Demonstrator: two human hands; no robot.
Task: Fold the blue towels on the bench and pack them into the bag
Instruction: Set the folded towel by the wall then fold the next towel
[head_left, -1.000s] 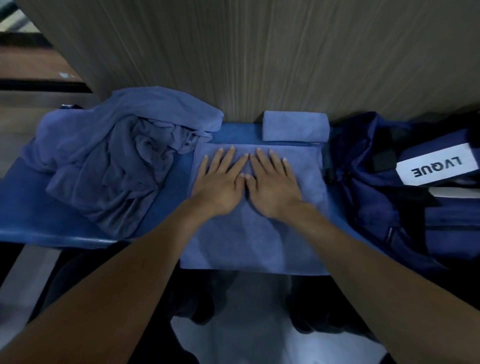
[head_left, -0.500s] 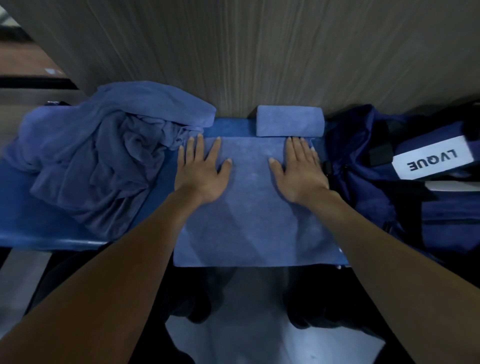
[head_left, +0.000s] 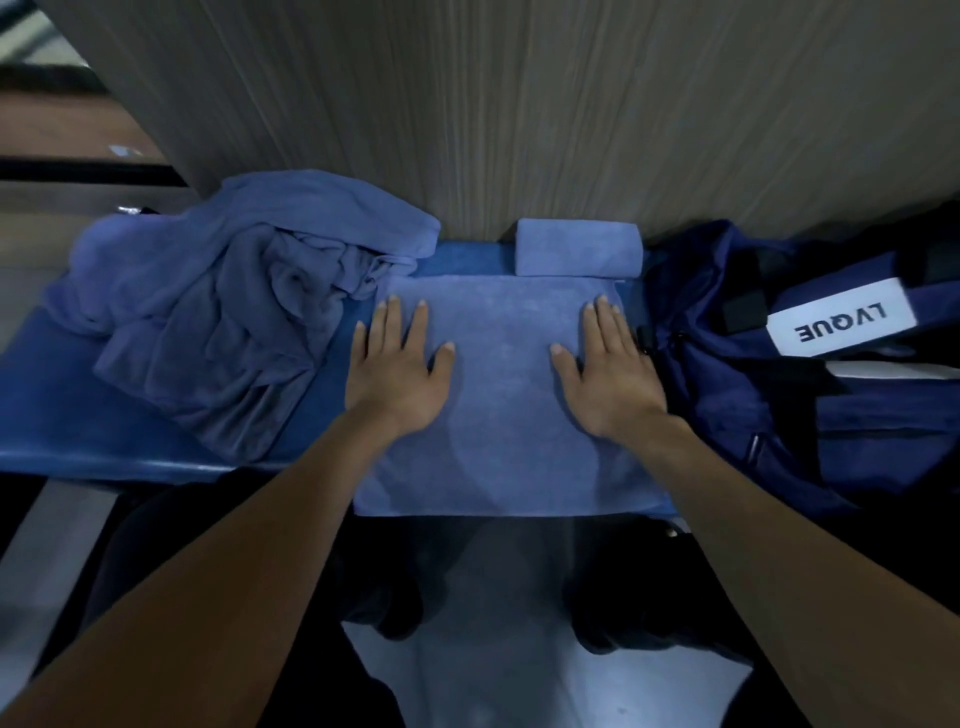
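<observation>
A pale wood-grain wall panel (head_left: 519, 104) fills the far side of the scene, and a long bright-blue padded bench (head_left: 62, 415) runs left to right against it. On the right end of the bench sits a dark navy fabric bag (head_left: 753, 395) with black straps and a white label reading LVQUE (head_left: 841, 325), seen upside down. On the left end lies a crumpled heap of blue towels (head_left: 234, 312), unfolded and bunched. In the middle, between heap and bag, a flat blue towel (head_left: 501, 405) is spread smooth, its near edge hanging just over the bench's near rim and its right edge just beside the bag. At the far edge of that flat towel, touching the wall, lies a small folded blue towel (head_left: 576, 248), a neat rectangular bundle.

The left hand (head_left: 397, 374) lies palm down on the left part of the flat towel, fingers straight and slightly spread, gripping nothing. The right hand (head_left: 608, 379) lies palm down on the right part, fingers straight and together, thumb out, also gripping nothing; its outer edge is close beside the bag. The two hands are well apart.
</observation>
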